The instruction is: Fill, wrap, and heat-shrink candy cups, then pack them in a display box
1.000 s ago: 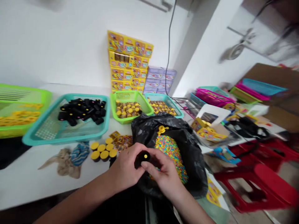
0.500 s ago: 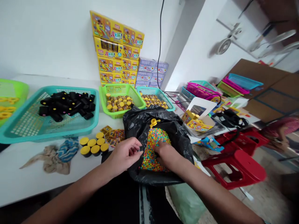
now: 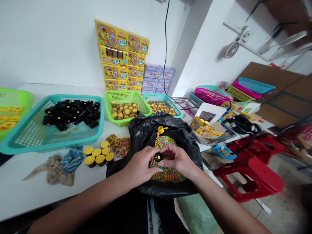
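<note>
A small black cup (image 3: pixel 158 157) with a yellow dot on its end is held between my hands. My left hand (image 3: pixel 141 165) closes on its left side with thumb and fingers. From the right, the fingers and thumb of my right hand (image 3: pixel 177 160) curl round the same cup. Directly beneath are many small multicoloured candy balls (image 3: pixel 170 177) in a black plastic bag (image 3: pixel 192 151). A yellow scoop (image 3: pixel 161 130) lies at the far edge of the candy. Left of the bag stand several black cups with yellow lids (image 3: pixel 100 159).
A teal basket (image 3: pixel 31 148) of black cups stands at left, near a rag (image 3: pixel 57 172). Behind the bag are a green basket (image 3: pixel 122 123) and a blue basket (image 3: pixel 179 113) of filled cups. Yellow boxes (image 3: pixel 114 70) are stacked behind. Red stools (image 3: pixel 260 177) stand at right.
My right hand has come up out of the candy to meet my left hand, which has moved right over the bag. The black cup now shows between them.
</note>
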`<state>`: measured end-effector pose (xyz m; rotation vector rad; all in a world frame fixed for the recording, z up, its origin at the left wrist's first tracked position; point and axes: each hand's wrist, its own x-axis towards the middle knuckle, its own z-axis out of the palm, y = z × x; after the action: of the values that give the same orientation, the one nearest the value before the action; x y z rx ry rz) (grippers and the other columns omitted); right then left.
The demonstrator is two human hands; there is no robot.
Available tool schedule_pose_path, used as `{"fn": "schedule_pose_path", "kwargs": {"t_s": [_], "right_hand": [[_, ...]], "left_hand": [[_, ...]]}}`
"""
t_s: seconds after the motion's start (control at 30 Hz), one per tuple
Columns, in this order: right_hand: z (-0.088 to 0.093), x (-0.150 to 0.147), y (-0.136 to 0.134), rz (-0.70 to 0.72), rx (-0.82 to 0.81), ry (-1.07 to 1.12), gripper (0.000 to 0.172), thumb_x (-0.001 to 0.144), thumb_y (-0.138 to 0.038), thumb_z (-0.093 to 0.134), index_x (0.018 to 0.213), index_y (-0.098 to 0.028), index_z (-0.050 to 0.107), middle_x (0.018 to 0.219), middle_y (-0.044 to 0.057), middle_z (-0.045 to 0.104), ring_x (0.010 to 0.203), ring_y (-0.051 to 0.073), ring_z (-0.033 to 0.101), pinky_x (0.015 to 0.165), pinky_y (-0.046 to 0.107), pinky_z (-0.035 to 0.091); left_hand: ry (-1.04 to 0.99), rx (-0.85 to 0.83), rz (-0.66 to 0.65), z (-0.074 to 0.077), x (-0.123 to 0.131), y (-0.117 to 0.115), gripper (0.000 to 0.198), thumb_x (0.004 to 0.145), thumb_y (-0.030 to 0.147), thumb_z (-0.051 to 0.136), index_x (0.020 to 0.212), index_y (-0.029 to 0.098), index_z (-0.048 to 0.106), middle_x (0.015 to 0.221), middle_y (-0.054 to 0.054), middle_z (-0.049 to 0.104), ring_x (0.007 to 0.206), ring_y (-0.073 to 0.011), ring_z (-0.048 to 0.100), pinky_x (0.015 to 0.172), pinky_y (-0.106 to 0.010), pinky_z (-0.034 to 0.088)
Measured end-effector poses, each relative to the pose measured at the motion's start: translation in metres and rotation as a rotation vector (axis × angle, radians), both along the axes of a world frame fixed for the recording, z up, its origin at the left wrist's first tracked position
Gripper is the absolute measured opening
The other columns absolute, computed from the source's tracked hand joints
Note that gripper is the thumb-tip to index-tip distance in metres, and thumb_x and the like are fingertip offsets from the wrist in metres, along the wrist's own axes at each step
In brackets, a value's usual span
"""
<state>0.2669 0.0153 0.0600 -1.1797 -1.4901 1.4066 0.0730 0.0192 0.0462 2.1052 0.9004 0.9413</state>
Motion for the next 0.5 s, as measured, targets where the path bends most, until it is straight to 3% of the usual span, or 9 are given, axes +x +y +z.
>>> {"fn": "schedule_pose_path", "kwargs": {"t_s": [0.13, 0.23, 0.33, 0.4, 0.5], "right_hand": [[0.002, -0.002, -0.001, 0.002, 0.017, 0.006, 0.035, 0.062, -0.037, 0.085, 0.082, -0.021, 0.061, 0.071, -0.005, 0.059, 0.065, 0.012, 0.055, 0.064, 0.026, 0.046], [0.003, 0.007, 0.016, 0.026, 0.07, -0.125, 0.026, 0.074, -0.04, 0.075, 0.085, -0.02, 0.063, 0.077, -0.001, 0.064, 0.071, 0.015, 0.059, 0.07, 0.029, 0.049], [0.008, 0.015, 0.049, -0.112, 0.303, -0.623, 0.014, 0.086, -0.031, 0.061, 0.089, -0.018, 0.066, 0.085, 0.003, 0.067, 0.078, 0.016, 0.061, 0.074, 0.029, 0.049], [0.011, 0.014, 0.073, -0.161, 0.441, -0.991, 0.016, 0.089, -0.024, 0.057, 0.1, -0.017, 0.067, 0.099, 0.007, 0.067, 0.088, 0.017, 0.063, 0.081, 0.029, 0.048], [0.013, 0.007, 0.103, -0.125, 0.469, -1.216, 0.027, 0.088, -0.021, 0.056, 0.114, -0.013, 0.064, 0.115, 0.014, 0.063, 0.098, 0.022, 0.063, 0.085, 0.03, 0.046]], "left_hand": [[-0.027, 0.05, 0.056, 0.0, 0.008, 0.002, 0.019, 0.082, 0.02, 0.066, 0.101, 0.02, 0.065, 0.089, -0.004, 0.066, 0.084, -0.0175, 0.063, 0.073, -0.029, 0.051], [-0.015, 0.105, 0.087, -0.002, 0.008, 0.003, 0.015, 0.081, 0.018, 0.067, 0.095, 0.019, 0.063, 0.087, -0.004, 0.064, 0.082, -0.0177, 0.063, 0.071, -0.029, 0.051], [-0.003, 0.147, 0.074, -0.006, 0.008, 0.004, 0.016, 0.079, 0.017, 0.068, 0.092, 0.019, 0.06, 0.092, -0.006, 0.064, 0.087, -0.0197, 0.062, 0.076, -0.032, 0.052], [-0.003, 0.142, 0.073, -0.009, 0.008, 0.005, 0.018, 0.078, 0.015, 0.068, 0.092, 0.019, 0.057, 0.096, -0.007, 0.065, 0.09, -0.0205, 0.063, 0.079, -0.034, 0.052], [0.014, 0.111, 0.078, -0.011, 0.009, 0.005, 0.021, 0.077, 0.012, 0.066, 0.092, 0.02, 0.055, 0.096, -0.006, 0.065, 0.089, -0.0198, 0.063, 0.078, -0.033, 0.053]]}}
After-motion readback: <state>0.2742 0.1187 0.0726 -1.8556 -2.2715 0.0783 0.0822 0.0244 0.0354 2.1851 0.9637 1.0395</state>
